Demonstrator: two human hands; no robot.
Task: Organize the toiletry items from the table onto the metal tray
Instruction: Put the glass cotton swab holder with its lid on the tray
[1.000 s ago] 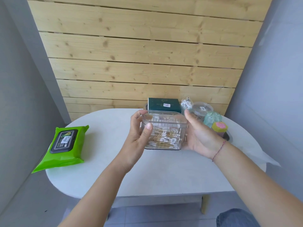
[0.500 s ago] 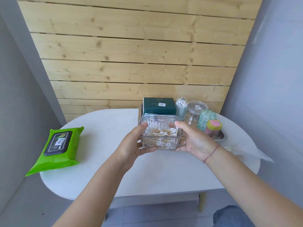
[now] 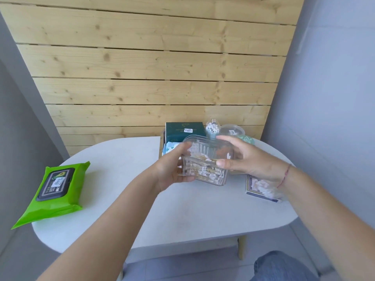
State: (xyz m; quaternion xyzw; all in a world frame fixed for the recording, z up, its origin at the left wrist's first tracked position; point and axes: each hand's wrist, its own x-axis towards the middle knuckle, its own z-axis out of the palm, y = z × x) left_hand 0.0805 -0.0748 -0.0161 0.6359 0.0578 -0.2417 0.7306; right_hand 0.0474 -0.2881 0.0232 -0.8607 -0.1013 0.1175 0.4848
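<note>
Left hand (image 3: 172,169) grips the left end of the clear cotton swab box (image 3: 205,161), thumb under/front, fingers wrapped along the far-left side. Right hand (image 3: 246,159) clamps the right end, thumb on the front face, index over the top rim. Both hands closed on it, box held in the air above the surface (image 3: 182,216) and tilted, right end higher. Swabs inside are piled toward the lower front.

Just behind the box: dark green carton (image 3: 184,129) standing upright, with a pale blue-white packet (image 3: 169,148) at its foot. To the right of the carton, a small clear jar of swabs (image 3: 212,128), then a clear round lidded tub (image 3: 232,129), then a mint-green item (image 3: 248,139) partly hidden by the right hand. Metal tray itself is mostly occluded; only a thin edge seems to show left of the carton, can't confirm which items sit on it.

Under the right wrist, flat on the surface: a clear bag of cotton pads (image 3: 261,187) with a dark blue border. Well apart, at the left edge of the surface: green wet wipes pack (image 3: 54,191), overhanging the edge.
</note>
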